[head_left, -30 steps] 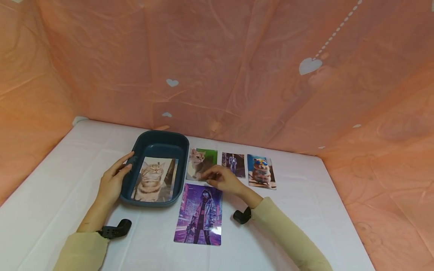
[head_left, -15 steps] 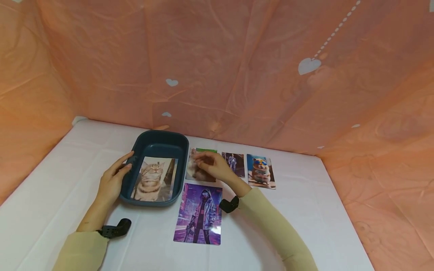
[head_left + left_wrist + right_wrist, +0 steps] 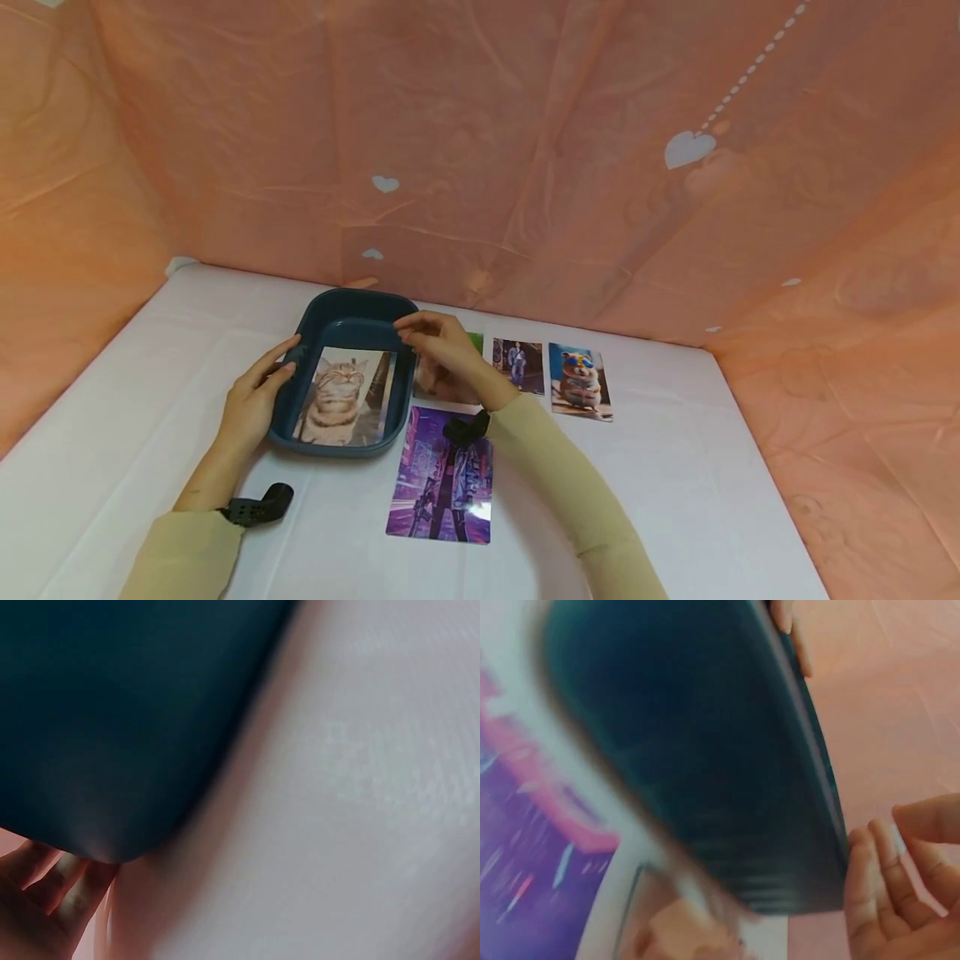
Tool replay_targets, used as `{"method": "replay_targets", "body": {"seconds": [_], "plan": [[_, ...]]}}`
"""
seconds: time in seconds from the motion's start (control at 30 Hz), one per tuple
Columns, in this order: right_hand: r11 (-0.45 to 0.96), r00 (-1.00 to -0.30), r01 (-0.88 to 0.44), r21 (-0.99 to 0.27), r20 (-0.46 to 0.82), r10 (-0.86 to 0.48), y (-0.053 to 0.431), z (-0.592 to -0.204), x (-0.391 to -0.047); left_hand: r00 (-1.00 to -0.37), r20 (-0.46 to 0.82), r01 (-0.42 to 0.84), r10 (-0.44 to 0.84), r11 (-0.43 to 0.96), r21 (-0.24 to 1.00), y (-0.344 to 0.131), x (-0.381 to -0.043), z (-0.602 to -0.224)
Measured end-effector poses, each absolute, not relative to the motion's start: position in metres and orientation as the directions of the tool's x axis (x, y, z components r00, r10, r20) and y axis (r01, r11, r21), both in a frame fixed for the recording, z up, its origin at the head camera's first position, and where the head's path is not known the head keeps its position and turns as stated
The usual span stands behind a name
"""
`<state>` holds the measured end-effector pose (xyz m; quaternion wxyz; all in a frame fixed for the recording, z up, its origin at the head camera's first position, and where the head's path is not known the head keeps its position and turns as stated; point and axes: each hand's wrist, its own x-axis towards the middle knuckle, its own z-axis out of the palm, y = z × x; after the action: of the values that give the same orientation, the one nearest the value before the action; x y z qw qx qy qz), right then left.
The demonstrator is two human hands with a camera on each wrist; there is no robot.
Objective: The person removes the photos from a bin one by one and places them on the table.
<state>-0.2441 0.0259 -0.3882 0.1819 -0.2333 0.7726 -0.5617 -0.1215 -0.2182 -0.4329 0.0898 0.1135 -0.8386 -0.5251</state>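
Observation:
A dark teal tray (image 3: 360, 321) sits on the white table. Inside it lie photo cards, the top one showing a tan cat (image 3: 335, 400). My left hand (image 3: 251, 400) is at the tray's left side, thumb and fingertips at the rim; in the left wrist view its fingers (image 3: 79, 892) touch the tray's outer side. My right hand (image 3: 446, 346) is at the tray's right rim, fingertips right at the edge. In the right wrist view its thumb (image 3: 930, 819) stands off from the rim. A kitten card (image 3: 450, 387) on the table is partly hidden under this hand.
A large purple card of a hooded figure (image 3: 431, 500) lies in front of my right forearm, partly covered. To the right are a small card of a standing person (image 3: 517, 362) and a hamster card (image 3: 581, 383). An orange cloth (image 3: 525, 208) surrounds the table.
My right hand has moved left and away from me, from the near edge of the kitten card to the tray's right rim. The left hand, tray and cards stay in place.

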Motion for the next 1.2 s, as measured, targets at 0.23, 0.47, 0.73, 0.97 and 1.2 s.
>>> {"method": "replay_targets", "body": {"seconds": [0.23,0.47,0.73,0.97,1.2], "plan": [[0.378,-0.816,-0.082,-0.922,-0.155,-0.557,0.004,-0.376,-0.245,-0.956,0.034,-0.095,-0.292,0.417,0.904,-0.218,-0.122,-0.433],[0.484,-0.773,-0.049,-0.874,-0.274,-0.573,-0.017,-0.369,-0.243,-0.956,0.036,-0.095,-0.291,0.424,0.901,-0.218,-0.122,-0.433],[0.558,-0.781,0.008,-0.830,-0.353,-0.515,-0.036,-0.372,-0.240,-0.955,0.035,-0.095,-0.293,0.419,0.903,-0.218,-0.122,-0.435],[0.552,-0.794,0.057,-0.832,-0.373,-0.480,-0.044,-0.379,-0.240,-0.956,0.019,-0.103,-0.294,0.392,0.914,-0.217,-0.123,-0.434],[0.533,-0.833,0.075,-0.843,-0.347,-0.432,-0.048,-0.388,-0.241,-0.956,0.020,-0.094,-0.292,0.371,0.924,-0.217,-0.122,-0.434]]}}
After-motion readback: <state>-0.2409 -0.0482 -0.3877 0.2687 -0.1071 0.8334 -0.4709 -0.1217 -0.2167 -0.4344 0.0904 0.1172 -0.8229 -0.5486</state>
